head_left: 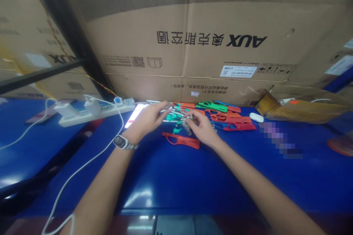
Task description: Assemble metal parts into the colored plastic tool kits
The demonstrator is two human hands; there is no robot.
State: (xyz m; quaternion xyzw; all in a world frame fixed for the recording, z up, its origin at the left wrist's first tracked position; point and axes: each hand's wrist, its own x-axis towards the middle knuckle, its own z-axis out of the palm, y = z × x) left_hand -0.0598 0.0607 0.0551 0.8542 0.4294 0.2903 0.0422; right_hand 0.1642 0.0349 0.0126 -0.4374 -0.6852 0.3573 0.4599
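Observation:
My left hand (150, 117), with a watch on its wrist, reaches over the left side of a heap of small parts. Its thumb and fingers are curled together, and what they hold is too small to make out. My right hand (202, 126) pinches at the right side of the heap, closed on something small I cannot name. Between the hands lie green plastic pieces (173, 116) and thin metallic, wire-like parts (186, 120). A red gun-shaped plastic shell (182, 141) with a finger loop rests just in front of them.
Behind my right hand lie more shells, among them a green shell (212, 106) and red shells (239, 123). A lit phone (134, 117), a power strip (96, 113) with a white cable (91, 163), a white case (256, 117) and an open carton (298, 112) surround them. Large cardboard boxes (193, 14) stand behind.

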